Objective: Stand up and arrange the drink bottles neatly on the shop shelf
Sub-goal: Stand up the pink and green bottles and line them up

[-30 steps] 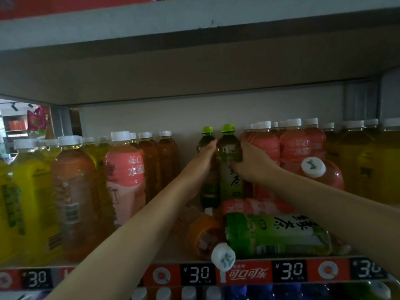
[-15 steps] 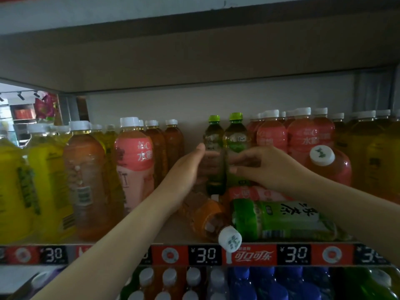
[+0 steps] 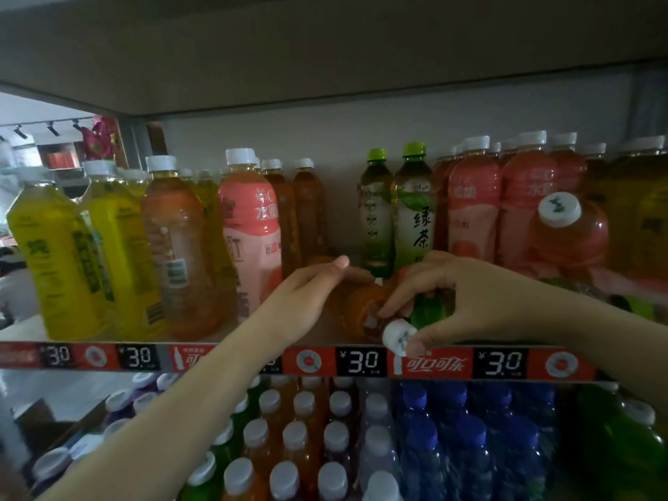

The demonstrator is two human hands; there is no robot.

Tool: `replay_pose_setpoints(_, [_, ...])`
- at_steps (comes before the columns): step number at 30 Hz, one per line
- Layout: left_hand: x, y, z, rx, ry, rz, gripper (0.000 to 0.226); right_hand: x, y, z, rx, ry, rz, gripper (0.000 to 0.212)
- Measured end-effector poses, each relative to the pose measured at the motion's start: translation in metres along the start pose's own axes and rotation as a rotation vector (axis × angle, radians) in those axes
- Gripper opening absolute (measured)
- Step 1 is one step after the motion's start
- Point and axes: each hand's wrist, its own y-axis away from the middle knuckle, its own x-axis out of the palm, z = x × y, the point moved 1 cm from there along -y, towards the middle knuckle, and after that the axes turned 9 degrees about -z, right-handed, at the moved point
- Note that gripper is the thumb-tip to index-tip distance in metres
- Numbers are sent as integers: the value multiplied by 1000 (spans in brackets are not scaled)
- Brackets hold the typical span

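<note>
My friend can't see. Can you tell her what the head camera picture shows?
Two bare hands reach onto a shop shelf of drinks: the left hand rests on a fallen orange plastic bottle, the right hand on its white cap. Two green tea bottles stand upright behind.

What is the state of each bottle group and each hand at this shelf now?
orange bottle: lying down, white cap toward the shelf edge
two green tea bottles: upright, capped
fallen green bottle: lying, mostly hidden
pink bottle: tipped, cap facing out
yellow bottles: upright
left hand: resting on the orange bottle
right hand: pinching its neck
</note>
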Motion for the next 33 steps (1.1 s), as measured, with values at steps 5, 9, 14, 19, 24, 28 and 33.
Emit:
replay_pose_setpoints(5, [0,5,7,-39,55,12,45,12,2,-2,-94,131,-85,39])
replay_pose_setpoints(9, [2,6,12,-87,117,-9,54,20,3,-1,-172,234,-196,41])
replay_pose_setpoints(14, [3,6,15,-31,167,23,48,24,2,-1,-249,240,-259,33])
replay_pose_setpoints(19, [-6,-3,12,1,267,-48,44,12,-13,7,-191,69,-299,33])
replay_pose_setpoints(24, [-4,-17,-1,79,299,-129,37,-9,-39,12,-124,-51,-365,28])
replay_pose_setpoints(28, [-2,-36,-4,97,264,-164,38,-24,-62,6,-59,-130,-423,36])
replay_pose_setpoints(33, [4,-49,0,201,136,-228,66,-36,-91,-11,1,-301,-521,23])
